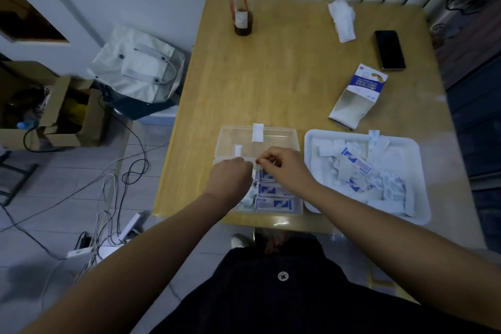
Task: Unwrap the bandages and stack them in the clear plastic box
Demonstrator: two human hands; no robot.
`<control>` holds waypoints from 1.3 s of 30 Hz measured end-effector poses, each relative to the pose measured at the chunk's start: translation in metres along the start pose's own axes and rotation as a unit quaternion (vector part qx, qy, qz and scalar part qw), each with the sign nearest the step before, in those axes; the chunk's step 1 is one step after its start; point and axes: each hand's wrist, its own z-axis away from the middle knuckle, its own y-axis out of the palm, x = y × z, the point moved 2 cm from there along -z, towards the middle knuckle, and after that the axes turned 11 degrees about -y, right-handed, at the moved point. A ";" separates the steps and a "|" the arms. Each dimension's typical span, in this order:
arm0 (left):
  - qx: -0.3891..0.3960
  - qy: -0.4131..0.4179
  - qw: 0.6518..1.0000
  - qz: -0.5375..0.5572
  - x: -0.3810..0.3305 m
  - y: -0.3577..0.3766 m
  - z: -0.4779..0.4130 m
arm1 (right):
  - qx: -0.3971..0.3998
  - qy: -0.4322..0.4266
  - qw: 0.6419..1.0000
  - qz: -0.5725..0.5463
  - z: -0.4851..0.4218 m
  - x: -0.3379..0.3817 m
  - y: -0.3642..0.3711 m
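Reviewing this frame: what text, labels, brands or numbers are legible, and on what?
Opened carton: white characters on a blue band, too blurred to read.
Cup label: too small to read.
Wrapped bandages in the clear plastic box: blue print, unreadable.
Wrappers in the white tray: blue print, unreadable.
No text can be quoted.

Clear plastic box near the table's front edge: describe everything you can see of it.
The clear plastic box is a see-through rectangular case lying open on the wooden table, its lid folded back flat with a white latch on the far rim. The nearer half holds blue-and-white bandage packets laid in rows. It sits close left of the white tray; contact is unclear. The left hand and right hand hover over it, pinching a white strip.
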 end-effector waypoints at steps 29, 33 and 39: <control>0.287 0.123 0.941 0.129 -0.237 0.070 -0.064 | 0.129 0.232 0.917 0.296 0.097 -0.193 -0.194; 0.288 0.090 0.941 0.153 -0.236 0.069 -0.067 | 0.085 0.222 0.953 0.189 0.091 -0.193 -0.205; 0.254 0.032 0.941 0.221 -0.232 0.063 -0.072 | -0.062 0.247 0.966 -0.051 0.079 -0.186 -0.230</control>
